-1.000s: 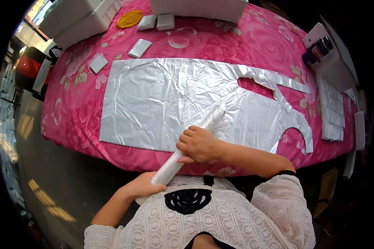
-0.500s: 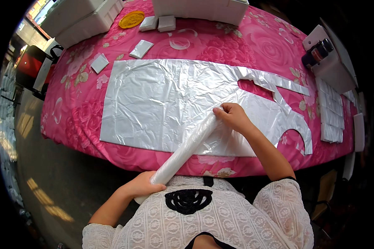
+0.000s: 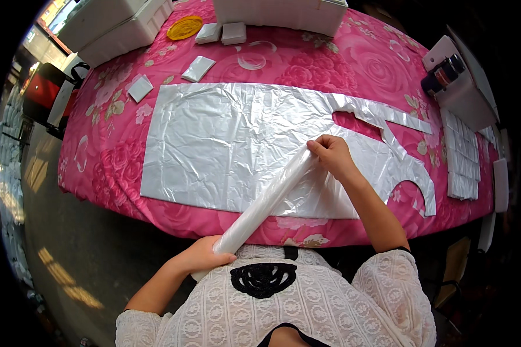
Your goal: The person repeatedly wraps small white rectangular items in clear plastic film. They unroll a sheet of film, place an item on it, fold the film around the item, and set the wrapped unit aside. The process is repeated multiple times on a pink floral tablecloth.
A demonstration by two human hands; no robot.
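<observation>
A long, narrow roll of translucent white plastic film [image 3: 266, 202] slants from the table's near edge up over the flat sheet. Its lower end sits in my left hand [image 3: 205, 254], fingers wrapped round it close to my waist. At the upper end, my right hand [image 3: 333, 155] pinches the film between thumb and fingers. Under it lies a large silvery-white plastic apron [image 3: 202, 139], spread flat and creased, with strap-like strips and curved cut-outs at its right end. My right forearm covers part of the apron.
A pink flowered cloth [image 3: 307, 63] covers the table. Small folded white packets [image 3: 198, 69], a yellow disc [image 3: 184, 27] and white foam boxes [image 3: 281, 14] occupy the far side. At the right are a dark bottle [image 3: 443, 74] and a stack of folded plastic [image 3: 461, 153].
My right hand has shifted slightly away from me and to the right, with the film's upper end still pinched. The left hand has barely moved, and the apron lies as before.
</observation>
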